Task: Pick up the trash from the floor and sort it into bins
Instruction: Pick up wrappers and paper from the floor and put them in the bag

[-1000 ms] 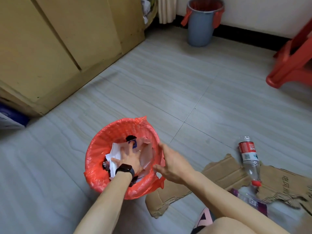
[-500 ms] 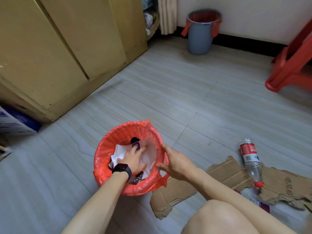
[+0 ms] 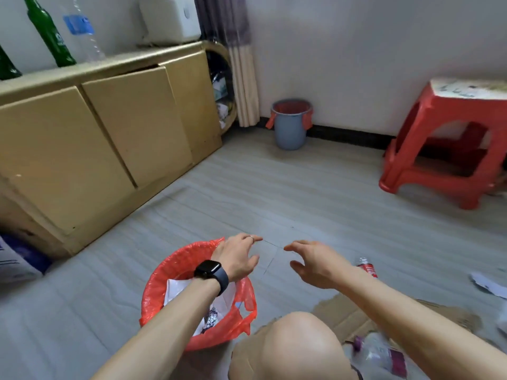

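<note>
"While I crouch low, a grey tiled floor [image 3: 315, 187] runs ahead of me to a white wall [image 3: 370, 50] with a dark skirting."

"What stands around it?"

"On the left there's a tan cabinet [image 3: 118, 127], with a green bottle [image 3: 48, 32] and a clear bottle [image 3: 82, 31] on top. A blue-grey bin [image 3: 290, 133] with a red liner stands at the far wall, and a red stool [image 3: 444, 149] at the far right."

"And the trash?"

"Nearest me is a red-bagged bin [image 3: 175, 267], just left of my knee [image 3: 296, 344], with white paper [image 3: 175, 290] lying in it. Flattened cardboard [image 3: 343, 316] lies on the floor at the near right. A red-label bottle [image 3: 367, 268] beyond it is half hidden by my right forearm. A crushed bottle [image 3: 381, 352] lies close by my knee, and a paper scrap [image 3: 488, 285] lies further right."

"Your hands?"

"Both are loose, with the fingers spread and slightly curved, and they grasp nothing. My left hand [image 3: 238, 257], with a watch [image 3: 211, 272] on the wrist, hangs over the far rim of the red-bagged bin. I can't tell whether it touches the bag. My right hand [image 3: 315, 263] is in the air over the floor just to the right. The two hands are near each other but apart."
</note>
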### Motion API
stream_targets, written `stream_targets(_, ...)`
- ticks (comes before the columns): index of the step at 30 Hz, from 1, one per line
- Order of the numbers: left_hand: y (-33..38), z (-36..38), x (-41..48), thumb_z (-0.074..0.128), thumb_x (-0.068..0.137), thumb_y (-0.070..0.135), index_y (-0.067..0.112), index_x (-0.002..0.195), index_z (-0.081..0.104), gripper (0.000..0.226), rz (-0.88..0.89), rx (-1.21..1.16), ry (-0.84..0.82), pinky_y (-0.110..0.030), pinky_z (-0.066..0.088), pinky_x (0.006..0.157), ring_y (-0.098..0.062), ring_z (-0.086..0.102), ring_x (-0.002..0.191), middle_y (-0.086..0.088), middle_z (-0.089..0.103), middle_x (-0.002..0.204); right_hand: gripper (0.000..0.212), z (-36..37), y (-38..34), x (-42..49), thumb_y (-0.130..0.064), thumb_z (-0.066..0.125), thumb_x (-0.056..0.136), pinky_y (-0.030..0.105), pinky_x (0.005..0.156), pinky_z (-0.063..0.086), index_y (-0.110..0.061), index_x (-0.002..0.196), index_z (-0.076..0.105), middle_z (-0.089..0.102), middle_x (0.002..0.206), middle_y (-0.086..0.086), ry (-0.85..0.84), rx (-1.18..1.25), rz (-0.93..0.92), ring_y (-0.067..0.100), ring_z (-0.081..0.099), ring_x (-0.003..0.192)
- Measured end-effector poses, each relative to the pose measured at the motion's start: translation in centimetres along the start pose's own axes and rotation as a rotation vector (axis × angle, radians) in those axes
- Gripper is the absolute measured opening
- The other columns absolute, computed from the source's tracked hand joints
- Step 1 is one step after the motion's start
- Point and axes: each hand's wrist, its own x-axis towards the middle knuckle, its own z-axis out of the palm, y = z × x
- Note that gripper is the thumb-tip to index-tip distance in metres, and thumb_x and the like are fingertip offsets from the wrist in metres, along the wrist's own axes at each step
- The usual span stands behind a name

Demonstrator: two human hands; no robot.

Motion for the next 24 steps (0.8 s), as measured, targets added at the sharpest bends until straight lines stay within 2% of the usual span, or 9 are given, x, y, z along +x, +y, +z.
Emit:
stream_targets(4,8.6,-3.3,3.7,0.054,0.094,0.042,0.037,0.142,0.046,0.049,0.201,0.020,0.004,-0.034,0.042,0.105,-0.019,0.050,0.129,0.005,0.051,0.141,0.043,-5.6,5.9,-4.6,-0.039,0.050,0.097,0.039,0.105,0.044,-0.031,0.139,0.051,0.053,0.142,-0.004,0.060,-0.088,0.133,0.024,0.047,0.133)
stream_targets(8,21.2,-3.7,6.4,0.052,0.096,0.043,0.038,0.142,0.045,0.046,0.469,0.083,-0.086,-0.033,0.045,0.100,-0.019,0.051,0.126,0.004,0.049,0.141,0.041,-9.4,14.4,-14.1,-0.041,0.051,0.096,0.039,0.106,0.043,-0.028,0.135,0.055,0.056,0.137,0.002,0.126,-0.080,0.412,0.026,0.050,0.130)
stream_targets(11,29.0,-2.5,6.5,0.051,0.098,0.044,0.038,0.142,0.045,0.045,0.613,0.125,-0.120,-0.034,0.047,0.097,-0.020,0.051,0.125,0.004,0.049,0.140,0.040,-10.1,18.9,-21.9,-0.039,0.052,0.097,0.035,0.106,0.041,-0.026,0.135,0.057,0.058,0.139,0.001,0.196,0.022,0.610,0.023,0.051,0.130)
stream_targets(18,39.5,7.4,5.1,0.054,0.096,0.041,0.036,0.140,0.047,0.044,0.779,0.106,-0.312,-0.035,0.048,0.097,-0.021,0.052,0.125,0.002,0.052,0.138,0.035,-4.9,25.5,-36.8,-0.035,0.059,0.096,0.031,0.100,0.046,-0.024,0.128,0.062,0.065,0.129,-0.004,0.411,0.348,1.013,0.015,0.061,0.115)
stream_targets(24,42.2,13.6,5.6,0.055,0.094,0.039,0.033,0.141,0.047,0.048,0.759,0.152,-0.470,-0.038,0.048,0.099,-0.024,0.053,0.123,-0.001,0.050,0.138,0.035,1.0,27.6,-40.4,-0.030,0.061,0.096,0.030,0.099,0.046,-0.022,0.130,0.061,0.066,0.126,-0.004,0.396,0.471,1.123,0.014,0.061,0.112)
